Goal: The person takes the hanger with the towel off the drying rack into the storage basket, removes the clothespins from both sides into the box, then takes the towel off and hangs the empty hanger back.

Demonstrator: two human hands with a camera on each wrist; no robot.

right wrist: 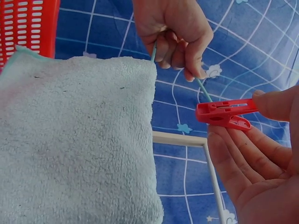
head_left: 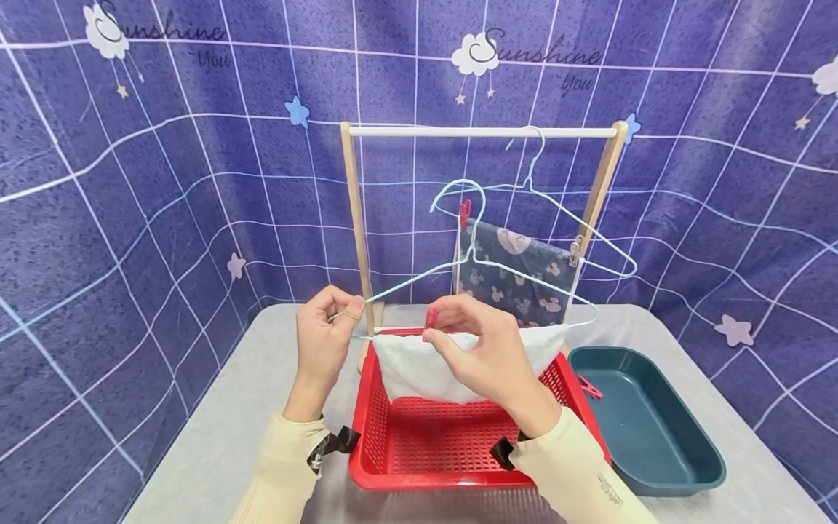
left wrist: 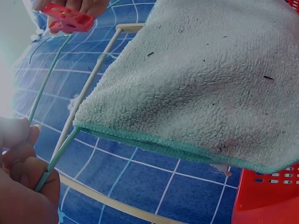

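Note:
My left hand [head_left: 323, 340] grips the left end of a light blue wire hanger [head_left: 419, 276], with its fingers curled round the wire. Over the hanger's bottom bar hangs a white towel [head_left: 419, 370] with a teal edge, seen large in both wrist views. Between thumb and fingers, my right hand [head_left: 487, 351] pinches a red clothespin [right wrist: 226, 111]. That clothespin is just in front of the towel's upper edge in the head view, apart from the towel in the right wrist view.
A red basket [head_left: 452, 480] stands below the towel. Behind is a rack with a white rail [head_left: 425, 132]; a second hanger [head_left: 583, 224] on it carries a dark patterned cloth [head_left: 487, 273] held by clips. At the right, a blue-green tub [head_left: 655, 407] has another red clothespin [head_left: 590, 388] inside.

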